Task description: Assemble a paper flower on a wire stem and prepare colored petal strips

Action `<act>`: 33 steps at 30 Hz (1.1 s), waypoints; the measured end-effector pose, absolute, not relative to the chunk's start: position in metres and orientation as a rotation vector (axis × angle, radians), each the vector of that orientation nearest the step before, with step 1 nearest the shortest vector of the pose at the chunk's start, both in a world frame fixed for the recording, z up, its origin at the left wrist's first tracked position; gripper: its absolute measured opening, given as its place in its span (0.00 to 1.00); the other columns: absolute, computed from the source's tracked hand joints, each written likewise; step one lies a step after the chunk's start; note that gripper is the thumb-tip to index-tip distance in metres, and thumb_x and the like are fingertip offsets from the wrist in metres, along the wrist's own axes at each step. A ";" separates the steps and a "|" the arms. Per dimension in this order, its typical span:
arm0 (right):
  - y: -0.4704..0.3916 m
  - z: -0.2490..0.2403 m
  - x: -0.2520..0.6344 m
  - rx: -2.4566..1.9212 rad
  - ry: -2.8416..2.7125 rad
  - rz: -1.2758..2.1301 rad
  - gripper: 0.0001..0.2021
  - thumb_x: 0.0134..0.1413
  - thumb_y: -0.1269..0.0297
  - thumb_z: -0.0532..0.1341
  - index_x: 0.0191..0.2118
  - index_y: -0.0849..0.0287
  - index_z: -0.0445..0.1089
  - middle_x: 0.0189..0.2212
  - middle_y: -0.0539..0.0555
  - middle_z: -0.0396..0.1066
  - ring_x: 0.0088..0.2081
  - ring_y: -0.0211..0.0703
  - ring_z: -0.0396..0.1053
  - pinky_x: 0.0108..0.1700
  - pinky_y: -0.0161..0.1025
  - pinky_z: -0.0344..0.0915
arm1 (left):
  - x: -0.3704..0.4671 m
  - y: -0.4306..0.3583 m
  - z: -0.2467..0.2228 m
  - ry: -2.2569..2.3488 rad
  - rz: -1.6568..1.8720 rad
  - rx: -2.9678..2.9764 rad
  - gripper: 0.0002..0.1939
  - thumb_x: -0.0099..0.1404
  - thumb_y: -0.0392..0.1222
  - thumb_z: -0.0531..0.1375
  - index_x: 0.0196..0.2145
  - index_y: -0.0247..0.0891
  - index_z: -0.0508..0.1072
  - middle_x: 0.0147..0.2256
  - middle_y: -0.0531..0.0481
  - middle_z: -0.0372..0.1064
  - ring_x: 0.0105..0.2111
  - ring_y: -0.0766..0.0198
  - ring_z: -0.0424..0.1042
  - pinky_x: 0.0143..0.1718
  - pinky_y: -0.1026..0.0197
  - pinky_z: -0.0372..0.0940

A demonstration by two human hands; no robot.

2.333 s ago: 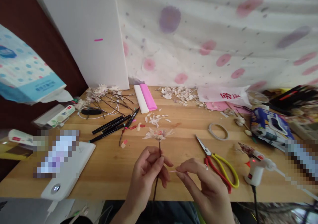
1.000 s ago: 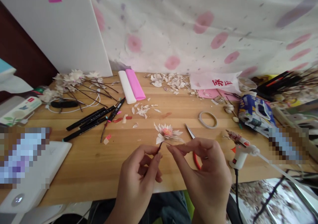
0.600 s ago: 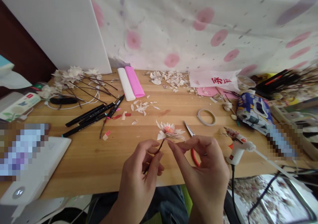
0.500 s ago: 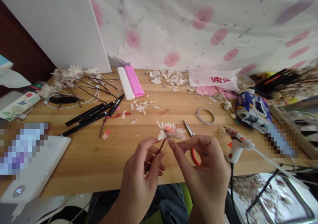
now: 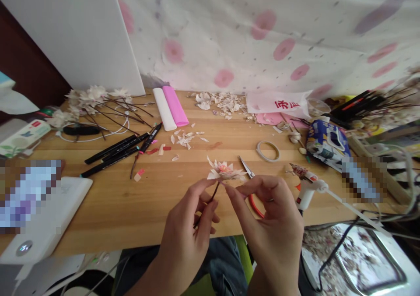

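An artificial flower (image 5: 226,170) with pale pointed petals and a pink-orange centre stands upright above the desk. Its thin brown stem (image 5: 215,192) is in the closed fingers of my left hand (image 5: 188,219), gripped just below the bloom. Right under the petals, the thumb and forefinger of my right hand (image 5: 271,219) are pinched together at the flower's base. Whatever lies between those fingertips is too small to make out. Red-handled scissors (image 5: 255,206) lie on the desk behind my right hand, partly hidden by it.
On the right are a white glue gun (image 5: 306,191), a tape roll (image 5: 268,151) and a wipes pack (image 5: 324,142). Black markers (image 5: 111,149), finished flowers (image 5: 95,101) and a power bank (image 5: 49,217) occupy the left. Loose petals (image 5: 187,139) lie mid-desk, near paper rolls (image 5: 175,106).
The view has shifted slightly, so the desk items sit a little further left and higher. Both hands keep nearly the same hold, and the flower looks tilted slightly flatter.
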State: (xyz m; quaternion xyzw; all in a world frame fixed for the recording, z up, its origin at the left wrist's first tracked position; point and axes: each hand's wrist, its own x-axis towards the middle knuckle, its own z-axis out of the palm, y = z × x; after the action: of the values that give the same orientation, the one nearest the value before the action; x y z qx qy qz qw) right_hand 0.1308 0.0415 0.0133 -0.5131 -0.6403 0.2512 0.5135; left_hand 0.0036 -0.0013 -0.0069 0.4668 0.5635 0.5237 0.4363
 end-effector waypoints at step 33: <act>0.041 0.003 0.118 -1.094 -1.263 0.703 0.07 0.56 0.72 0.69 0.38 0.53 0.73 0.33 0.49 0.77 0.34 0.39 0.77 0.37 0.35 0.76 | -0.011 0.007 -0.011 0.474 1.233 0.471 0.14 0.70 0.38 0.61 0.53 0.46 0.69 0.32 0.57 0.74 0.15 0.75 0.71 0.15 0.74 0.69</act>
State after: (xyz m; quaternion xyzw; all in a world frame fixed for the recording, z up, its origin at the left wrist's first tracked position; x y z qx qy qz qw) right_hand 0.1176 0.0412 0.0033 -0.4752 -0.5486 0.3053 0.6165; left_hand -0.0114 0.0070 -0.0109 0.2166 0.2180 0.5673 0.7640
